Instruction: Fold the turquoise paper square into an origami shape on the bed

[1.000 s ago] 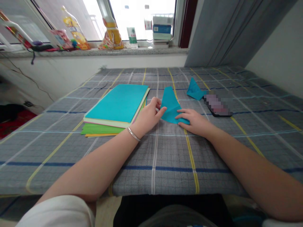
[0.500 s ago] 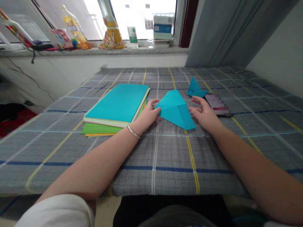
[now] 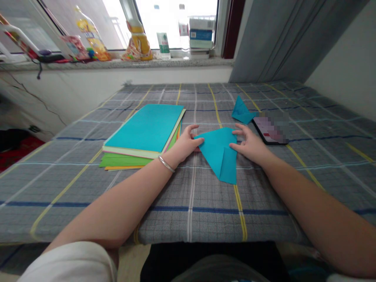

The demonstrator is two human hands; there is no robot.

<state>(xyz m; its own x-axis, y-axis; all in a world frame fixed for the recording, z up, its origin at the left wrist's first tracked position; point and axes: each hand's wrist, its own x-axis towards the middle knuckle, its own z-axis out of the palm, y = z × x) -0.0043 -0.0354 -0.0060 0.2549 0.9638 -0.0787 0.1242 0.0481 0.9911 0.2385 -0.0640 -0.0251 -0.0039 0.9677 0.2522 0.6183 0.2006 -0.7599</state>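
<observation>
A sheet of folded blue paper (image 3: 217, 150) lies between my hands, with a creased flap at its lower right. My left hand (image 3: 188, 143) pinches its left corner between thumb and fingers. At the right edge, my right hand (image 3: 249, 143) grips the same paper, thumb on top and fingers at the upper corner. Just left of my left hand rests a stack of coloured paper (image 3: 147, 127), blue sheet uppermost, with green and orange edges below. Beyond my right hand stands a small folded blue paper shape (image 3: 242, 111) with a raised point.
A phone (image 3: 268, 127) with a blurred screen lies right of the folded shape. The plaid cloth (image 3: 164, 219) covers the table. Bottles, a tube and boxes (image 3: 201, 35) line the windowsill (image 3: 176, 62) behind. A grey curtain (image 3: 270, 43) hangs at the right.
The folded paper has turned, its lower end swinging toward me. My right hand, beside the paper before, now has hold of its right edge. My left hand keeps its corner.
</observation>
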